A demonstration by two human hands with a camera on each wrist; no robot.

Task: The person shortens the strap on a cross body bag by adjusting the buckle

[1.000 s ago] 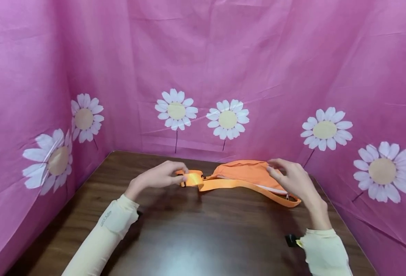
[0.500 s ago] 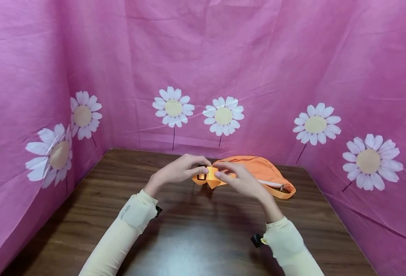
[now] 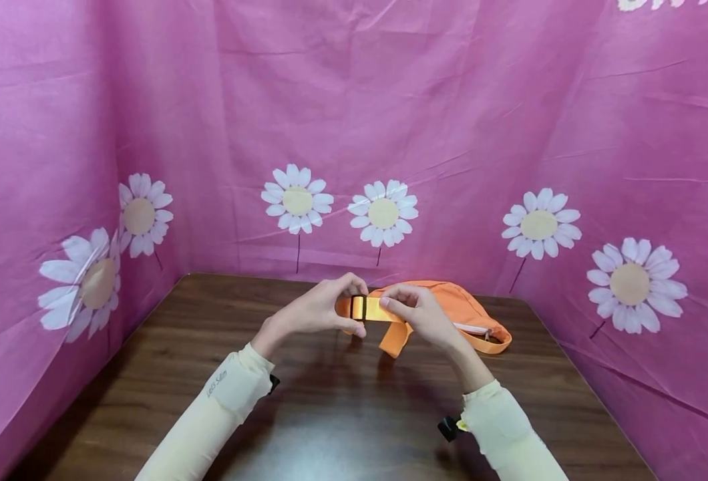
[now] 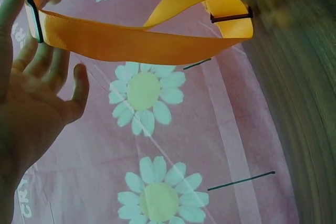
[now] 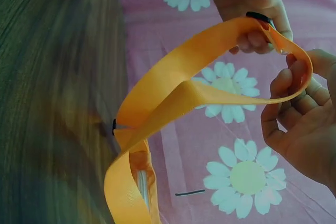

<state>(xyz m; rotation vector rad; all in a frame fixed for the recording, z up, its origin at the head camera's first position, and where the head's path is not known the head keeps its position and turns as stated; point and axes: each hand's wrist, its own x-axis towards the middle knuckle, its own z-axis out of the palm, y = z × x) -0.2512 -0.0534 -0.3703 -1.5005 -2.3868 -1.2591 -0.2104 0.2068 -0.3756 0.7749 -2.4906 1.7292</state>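
An orange waist bag (image 3: 456, 304) with a pale zip lies toward the back of the table. Its strap (image 3: 374, 309) is lifted in front of the bag and looped. My left hand (image 3: 314, 308) holds a black slide buckle (image 3: 359, 308) on the strap between thumb and fingers. Just right of the buckle, my right hand (image 3: 423, 317) pinches the strap between thumb and index finger. In the right wrist view the strap (image 5: 178, 72) bends in a loop from the buckle (image 5: 260, 18) round into the right fingers. Another black fitting (image 4: 231, 16) sits further along the strap in the left wrist view.
The brown wooden table (image 3: 330, 414) carries the bag. A pink curtain (image 3: 330, 100) with printed daisies rises behind the table and along both sides. A loose strap section (image 3: 396, 339) hangs below my right hand.
My right hand has come left from the bag to the strap beside my left hand. My left hand moved slightly right and now grips the buckle, and a strap section hangs down.
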